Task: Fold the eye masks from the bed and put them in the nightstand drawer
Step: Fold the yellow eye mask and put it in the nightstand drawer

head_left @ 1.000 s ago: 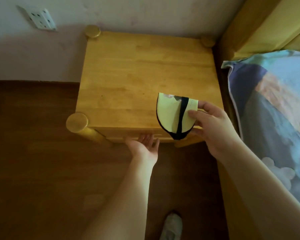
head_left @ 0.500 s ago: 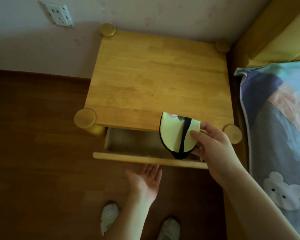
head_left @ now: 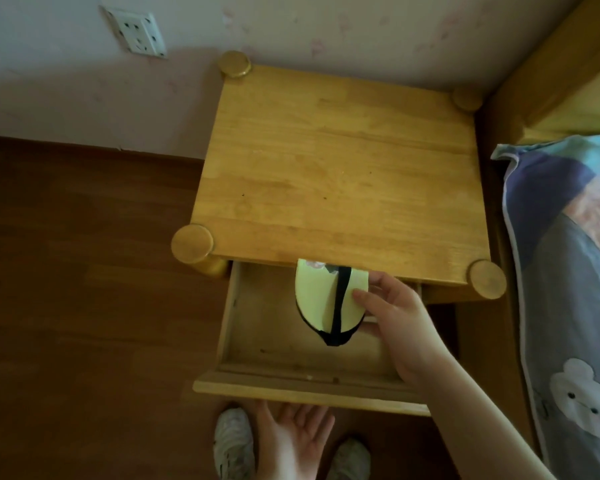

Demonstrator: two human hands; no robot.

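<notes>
Head view, lower middle of frame: right hand pinching folded eye mask, holding it over pulled-out drawer of nightstand. Left hand flat open under drawer front, gripping nothing. Folding looks done; dropping mask in not yet done. Drawer otherwise bare.

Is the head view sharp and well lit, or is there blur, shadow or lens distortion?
Head view: dim, soft light, no glare; the folded eye mask in the right hand is fairly sharp; the open drawer is shaded inside; the left hand is dark and soft; the nightstand edges bow, showing wide-angle distortion.
</notes>
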